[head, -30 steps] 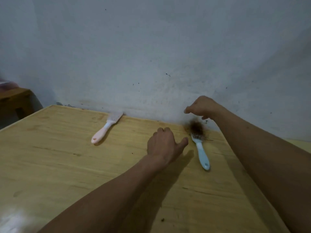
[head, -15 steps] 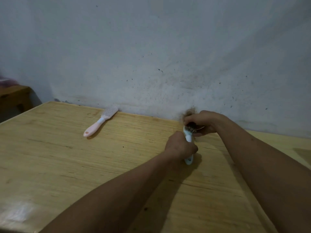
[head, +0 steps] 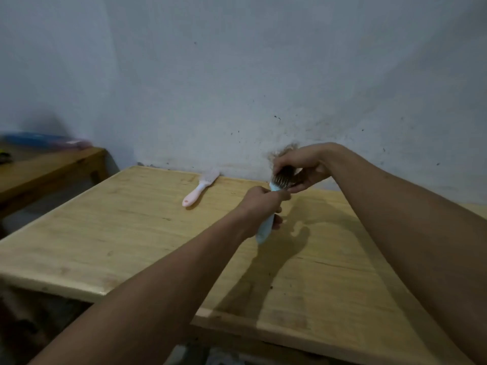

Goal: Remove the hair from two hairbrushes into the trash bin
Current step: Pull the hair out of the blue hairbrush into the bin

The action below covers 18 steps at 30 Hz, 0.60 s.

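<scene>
L hand (head: pixel 261 204) is wrapped round the handle of the blue hairbrush (head: pixel 264 227), fingers shut tight on it, brush held up off the worktop (head: pixel 131 233) w/ its long axis running from the handle end low and toward the camera up to the bristle head, which tips away toward the wall (head: pixel 237 75). R hand (head: pixel 300 167) sits right at that head, above and just beyond the L hand, so it's the nearer one for the pull: its fingers (head: pixel 279 164) are pinched narrow into the clump of brown hair (head: pixel 286 173) caught in the bristles, and a fuzzy tuft shows above the knuckles too. Can't tell how much of the clump is actually loose yet. Both forearms reach fwd, R wrist bent down over the head, L wrist roughly straight along the handle. Prob the stripping step on brush no. 1; pull likely needs to go along the bristles, away from the head, while the L hand braces. Pink hairbrush (head: pixel 200 188) lies flat on the worktop well to the left, head near the wall, handle pointing back toward the camera, untouched. No trash bin in view, so where the hair must go can't be judged from here.
</scene>
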Motion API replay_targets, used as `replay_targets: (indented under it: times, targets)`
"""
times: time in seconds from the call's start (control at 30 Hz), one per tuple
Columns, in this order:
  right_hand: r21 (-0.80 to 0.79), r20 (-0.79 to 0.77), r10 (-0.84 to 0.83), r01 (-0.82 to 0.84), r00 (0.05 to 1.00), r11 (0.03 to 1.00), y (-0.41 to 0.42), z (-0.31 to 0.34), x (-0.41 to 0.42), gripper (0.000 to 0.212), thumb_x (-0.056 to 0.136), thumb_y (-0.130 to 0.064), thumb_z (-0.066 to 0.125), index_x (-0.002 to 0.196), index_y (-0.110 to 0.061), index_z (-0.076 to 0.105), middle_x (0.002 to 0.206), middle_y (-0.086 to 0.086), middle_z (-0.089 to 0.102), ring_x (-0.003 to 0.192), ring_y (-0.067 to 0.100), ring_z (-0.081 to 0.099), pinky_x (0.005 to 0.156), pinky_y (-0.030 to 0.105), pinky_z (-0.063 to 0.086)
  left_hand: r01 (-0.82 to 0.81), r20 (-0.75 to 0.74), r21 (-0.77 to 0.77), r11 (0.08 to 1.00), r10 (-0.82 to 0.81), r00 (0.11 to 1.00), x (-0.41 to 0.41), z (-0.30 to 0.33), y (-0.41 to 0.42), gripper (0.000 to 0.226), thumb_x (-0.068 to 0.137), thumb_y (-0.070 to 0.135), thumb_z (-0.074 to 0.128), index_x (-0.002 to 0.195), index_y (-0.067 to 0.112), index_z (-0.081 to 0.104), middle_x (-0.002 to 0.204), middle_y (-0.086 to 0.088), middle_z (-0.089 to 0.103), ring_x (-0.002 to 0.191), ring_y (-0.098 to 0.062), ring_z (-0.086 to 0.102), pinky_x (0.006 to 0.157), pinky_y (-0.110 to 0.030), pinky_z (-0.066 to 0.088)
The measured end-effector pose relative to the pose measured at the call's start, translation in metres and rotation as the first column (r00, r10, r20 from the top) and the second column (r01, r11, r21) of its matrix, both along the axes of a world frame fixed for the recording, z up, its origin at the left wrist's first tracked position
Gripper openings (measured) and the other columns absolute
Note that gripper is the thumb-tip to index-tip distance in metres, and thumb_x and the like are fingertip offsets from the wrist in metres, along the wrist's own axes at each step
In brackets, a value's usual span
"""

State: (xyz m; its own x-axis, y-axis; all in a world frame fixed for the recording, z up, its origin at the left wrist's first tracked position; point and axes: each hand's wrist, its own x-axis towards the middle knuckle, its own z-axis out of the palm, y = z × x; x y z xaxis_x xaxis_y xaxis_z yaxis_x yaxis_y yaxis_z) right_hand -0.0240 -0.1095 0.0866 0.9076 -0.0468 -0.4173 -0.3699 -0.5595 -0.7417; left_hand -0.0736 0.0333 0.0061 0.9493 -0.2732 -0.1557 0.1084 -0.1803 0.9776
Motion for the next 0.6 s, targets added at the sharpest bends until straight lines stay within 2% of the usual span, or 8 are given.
replay_targets:
  times: [0.07, 0.17, 0.27, 0.33, 0.4, 0.5, 0.6]
  targets:
    - [0.010, 0.010, 0.045, -0.045, 0.999, 0.999, 0.022, 0.006, -0.003, 0.032, 0.091, -0.019, 0.074, 0.117, -0.004, 0.063, 0.121, 0.017, 0.059, 0.094, 0.028, 0.070, 0.059, 0.032, 0.064, -0.039, 0.014, 0.030, 0.999, 0.039, 0.999, -0.006, 0.004, 0.022, 0.045, 0.087, 0.038, 0.067, 0.110, 0.001, 0.057, 0.089, -0.014, 0.061, 0.059, -0.024, 0.062, 0.055, -0.032, 0.055]
    - [0.029, -0.012, 0.163, -0.163, 0.986, 0.986, 0.064, 0.014, -0.010, 0.023, 0.093, -0.017, 0.072, 0.109, -0.002, 0.066, 0.109, 0.016, 0.062, 0.078, 0.024, 0.070, 0.060, 0.031, 0.063, -0.110, 0.045, 0.051, 0.993, 0.108, 0.993, -0.016, 0.009, 0.062, 0.057, 0.084, 0.049, 0.068, 0.109, 0.000, 0.056, 0.085, -0.014, 0.062, 0.054, -0.024, 0.064, 0.052, -0.031, 0.053]
    - [0.071, -0.040, 0.320, -0.317, 0.946, 0.946, 0.110, 0.015, -0.015, 0.017, 0.097, -0.019, 0.070, 0.105, -0.004, 0.072, 0.102, 0.012, 0.068, 0.067, 0.019, 0.071, 0.073, 0.035, 0.063, -0.207, 0.099, 0.066, 0.976, 0.200, 0.975, -0.030, 0.008, 0.107, 0.063, 0.083, 0.056, 0.065, 0.107, -0.001, 0.056, 0.081, -0.012, 0.058, 0.050, -0.025, 0.060, 0.049, -0.030, 0.049]
    - [0.046, -0.072, 0.443, -0.441, 0.894, 0.896, 0.139, 0.014, -0.019, 0.023, 0.099, -0.026, 0.068, 0.111, -0.009, 0.077, 0.104, 0.006, 0.070, 0.075, 0.017, 0.072, 0.076, 0.035, 0.062, -0.269, 0.142, 0.089, 0.959, 0.255, 0.957, -0.041, 0.004, 0.138, 0.059, 0.085, 0.060, 0.060, 0.099, 0.003, 0.057, 0.077, -0.009, 0.054, 0.049, -0.022, 0.053, 0.048, -0.029, 0.043]
    - [0.003, -0.099, 0.521, -0.523, 0.848, 0.852, 0.167, 0.013, -0.022, 0.033, 0.098, -0.035, 0.069, 0.123, -0.016, 0.074, 0.116, 0.006, 0.068, 0.096, 0.021, 0.072, 0.082, 0.038, 0.064, -0.342, 0.182, 0.120, 0.932, 0.318, 0.930, -0.051, -0.001, 0.172, 0.058, 0.086, 0.063, 0.054, 0.095, 0.007, 0.058, 0.072, -0.006, 0.050, 0.047, -0.021, 0.048, 0.047, -0.028, 0.038]
    - [-0.020, -0.116, 0.573, -0.579, 0.811, 0.815, 0.207, 0.008, -0.019, 0.071, 0.081, -0.047, 0.079, 0.144, -0.021, 0.058, 0.141, 0.015, 0.056, 0.125, 0.033, 0.063, 0.099, 0.049, 0.058, -0.437, 0.259, 0.212, 0.874, 0.381, 0.888, -0.067, -0.009, 0.228, 0.060, 0.089, 0.065, 0.049, 0.100, 0.008, 0.060, 0.073, -0.007, 0.056, 0.049, -0.022, 0.050, 0.045, -0.029, 0.038]
    - [-0.005, -0.033, 0.616, -0.617, 0.787, 0.787, 0.250, 0.003, -0.014, 0.096, 0.066, -0.050, 0.081, 0.150, -0.017, 0.048, 0.146, 0.020, 0.052, 0.128, 0.033, 0.060, 0.102, 0.050, 0.055, -0.520, 0.333, 0.379, 0.766, 0.411, 0.849, -0.087, -0.016, 0.284, 0.058, 0.089, 0.067, 0.048, 0.101, 0.013, 0.062, 0.082, -0.008, 0.068, 0.057, -0.022, 0.060, 0.048, -0.033, 0.048]
